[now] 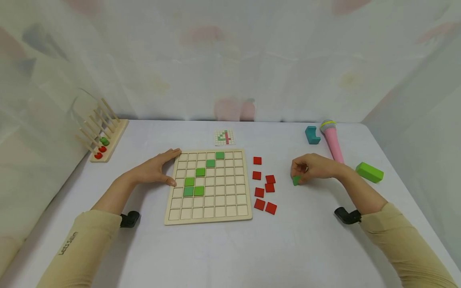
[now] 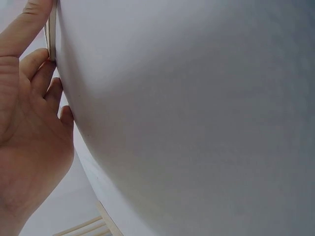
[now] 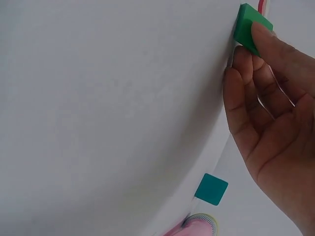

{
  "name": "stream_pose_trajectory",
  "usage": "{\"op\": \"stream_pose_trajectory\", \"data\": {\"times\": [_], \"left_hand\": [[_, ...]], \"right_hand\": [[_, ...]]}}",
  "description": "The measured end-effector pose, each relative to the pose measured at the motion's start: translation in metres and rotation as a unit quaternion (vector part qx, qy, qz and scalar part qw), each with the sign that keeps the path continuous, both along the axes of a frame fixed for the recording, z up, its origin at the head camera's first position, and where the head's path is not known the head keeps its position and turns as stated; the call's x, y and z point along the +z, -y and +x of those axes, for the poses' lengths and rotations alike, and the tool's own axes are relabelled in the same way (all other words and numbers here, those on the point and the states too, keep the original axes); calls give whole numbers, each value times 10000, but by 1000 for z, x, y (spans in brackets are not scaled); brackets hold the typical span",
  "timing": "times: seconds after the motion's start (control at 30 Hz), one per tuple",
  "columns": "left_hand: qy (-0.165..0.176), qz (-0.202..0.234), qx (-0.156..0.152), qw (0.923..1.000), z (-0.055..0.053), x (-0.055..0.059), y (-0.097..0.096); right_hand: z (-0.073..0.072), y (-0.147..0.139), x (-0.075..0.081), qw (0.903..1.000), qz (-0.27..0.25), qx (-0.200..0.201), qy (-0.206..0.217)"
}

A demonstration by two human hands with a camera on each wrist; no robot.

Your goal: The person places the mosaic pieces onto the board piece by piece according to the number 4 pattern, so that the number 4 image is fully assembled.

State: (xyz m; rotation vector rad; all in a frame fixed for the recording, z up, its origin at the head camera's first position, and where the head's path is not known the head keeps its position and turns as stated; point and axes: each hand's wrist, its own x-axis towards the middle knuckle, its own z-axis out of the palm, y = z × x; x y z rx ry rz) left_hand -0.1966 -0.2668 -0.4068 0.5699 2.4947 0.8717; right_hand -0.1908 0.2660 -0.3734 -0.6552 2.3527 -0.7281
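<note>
My right hand (image 1: pixel 312 166) pinches a green square tile (image 3: pixel 250 30) between thumb and fingers, just over the tabletop to the right of the red tiles (image 1: pixel 259 193). On the left, my left hand (image 1: pixel 153 168) rests against the left edge of a wooden grid board (image 1: pixel 209 221), thumb and fingers spread apart along it. Several green tiles (image 1: pixel 200 172) sit in the board's squares, most of them in a diagonal line from the top edge down to the left. In the left wrist view, fingertips touch the board's edge (image 2: pixel 52 34).
Behind the board lies a small pattern card (image 1: pixel 224 137). A wooden peg stand (image 1: pixel 114 145) with red and green beads is at the far left. At the right are a teal block (image 1: pixel 312 136), a pink toy microphone (image 1: pixel 333 142) and a light green block (image 1: pixel 369 172).
</note>
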Motion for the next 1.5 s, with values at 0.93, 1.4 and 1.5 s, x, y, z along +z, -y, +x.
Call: {"op": "stream_pose_trajectory", "data": {"times": [0.93, 1.4, 1.5], "left_hand": [[-43, 2, -17, 10000, -3, -6, 3], [-44, 37, 15, 10000, -1, -4, 1], [-40, 42, 3, 10000, -2, -4, 1]], "right_hand": [[14, 86, -4, 9962, -842, -163, -181], [20, 143, -3, 9926, -1163, 56, -356], [19, 152, -1, 9923, -1192, 66, -342]]}}
